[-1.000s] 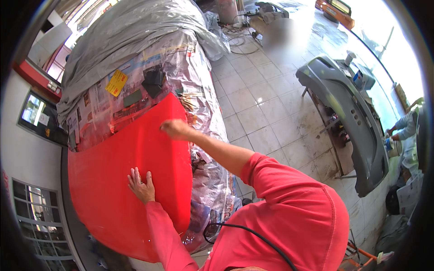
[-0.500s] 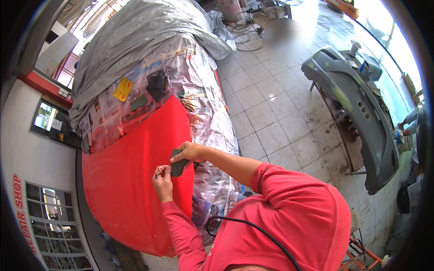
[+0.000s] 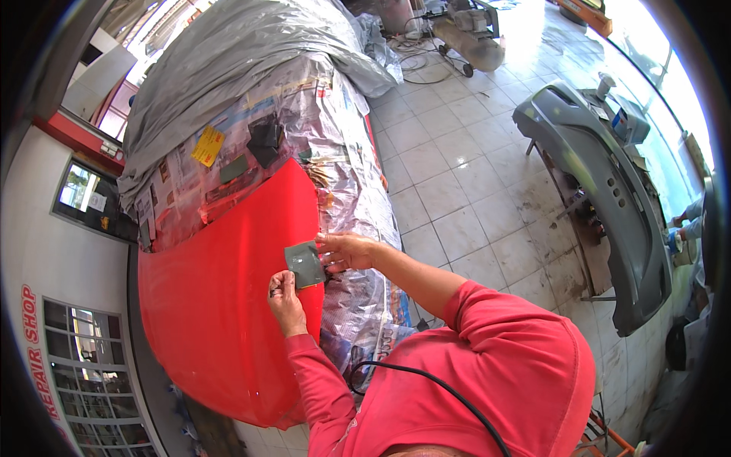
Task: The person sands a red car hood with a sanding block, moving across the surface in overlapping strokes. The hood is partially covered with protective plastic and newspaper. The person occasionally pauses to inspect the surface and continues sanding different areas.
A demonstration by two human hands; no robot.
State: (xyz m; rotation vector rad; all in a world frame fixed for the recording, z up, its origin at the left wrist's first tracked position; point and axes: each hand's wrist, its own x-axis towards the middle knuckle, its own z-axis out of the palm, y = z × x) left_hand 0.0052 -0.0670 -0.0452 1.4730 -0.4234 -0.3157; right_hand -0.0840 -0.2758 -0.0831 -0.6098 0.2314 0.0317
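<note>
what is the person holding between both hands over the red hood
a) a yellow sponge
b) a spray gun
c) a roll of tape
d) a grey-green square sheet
d: both the left hand and the right hand pinch a small grey-green square sheet just above the red hood, near its edge by the paper-and-plastic masking.

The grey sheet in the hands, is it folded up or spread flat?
Spread flat: the grey sheet shows as one open squarish piece, held between left hand and right hand above the red hood.
</note>
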